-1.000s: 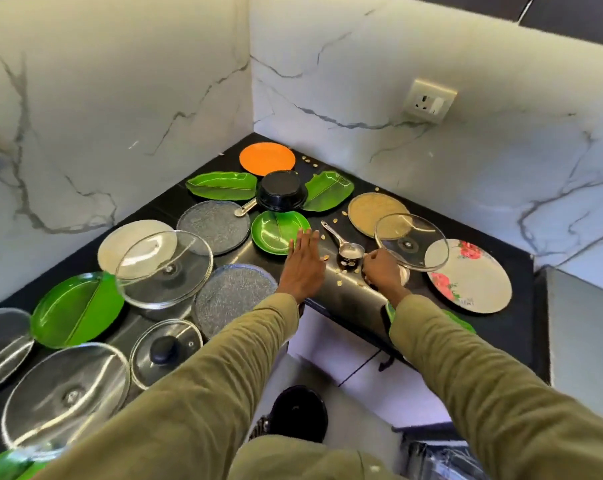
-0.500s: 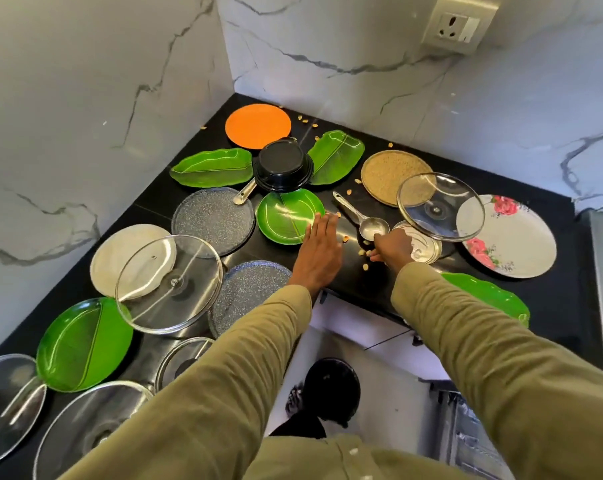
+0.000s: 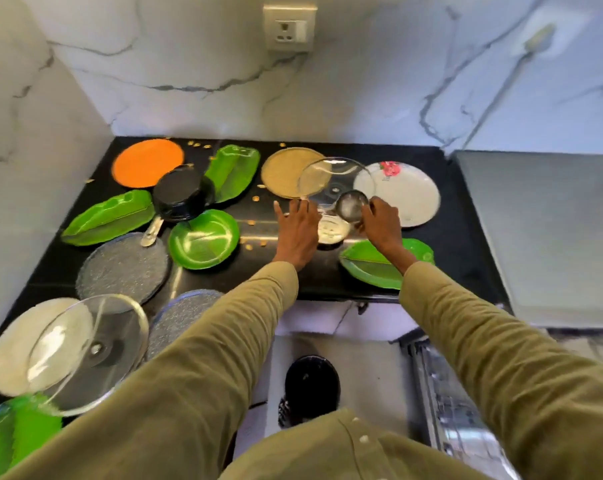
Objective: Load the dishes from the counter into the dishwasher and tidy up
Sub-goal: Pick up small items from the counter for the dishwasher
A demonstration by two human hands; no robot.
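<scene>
The right hand grips a small steel cup, raised just above a round steel dish on the black counter. At its nine o'clock, the left hand lies flat, fingers spread, touching a glass lid at twelve o'clock.

Bright even light; motion blur throughout; wide-angle bending at edges.
</scene>
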